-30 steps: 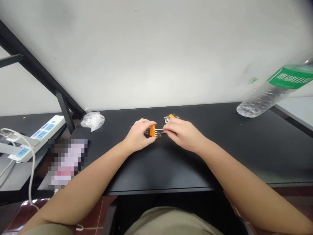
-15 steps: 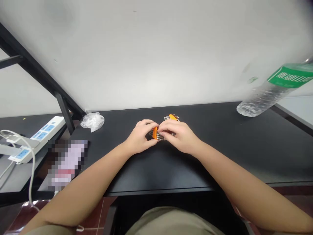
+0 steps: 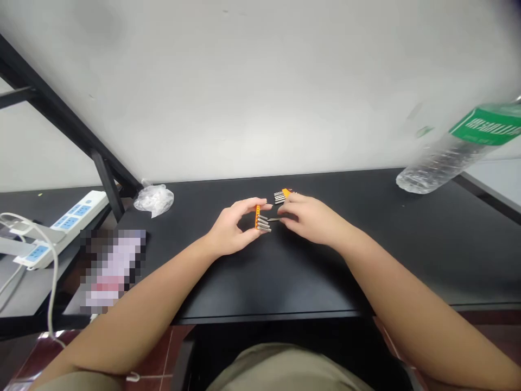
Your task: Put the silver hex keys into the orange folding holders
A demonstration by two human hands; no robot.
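Note:
My left hand (image 3: 233, 227) grips an orange bit holder (image 3: 257, 217) by its two ends between thumb and fingers. Several metal screwdriver bits (image 3: 264, 224) stick out of its lower part toward the right, and small holes show in the upper part. Just to the right, my right hand (image 3: 309, 220) pinches one slim metal screwdriver bit (image 3: 274, 219), its tip pointing at the holder and apart from the fingers of my left hand. Behind my right hand lies a second orange bit holder (image 3: 286, 193) with a row of bits, partly hidden by the fingers.
A crumpled clear plastic bag (image 3: 154, 200) lies at the table's back left. On the right, a clear bottle with a green label (image 3: 451, 149) appears tilted. Left of the black table (image 3: 260, 293) are a white power strip (image 3: 69, 225) with cables and a pixelated object (image 3: 116, 269).
My right hand has drawn away to the right from the held bit holder, with a bit between its fingertips. The holder and its row of bits are now more exposed.

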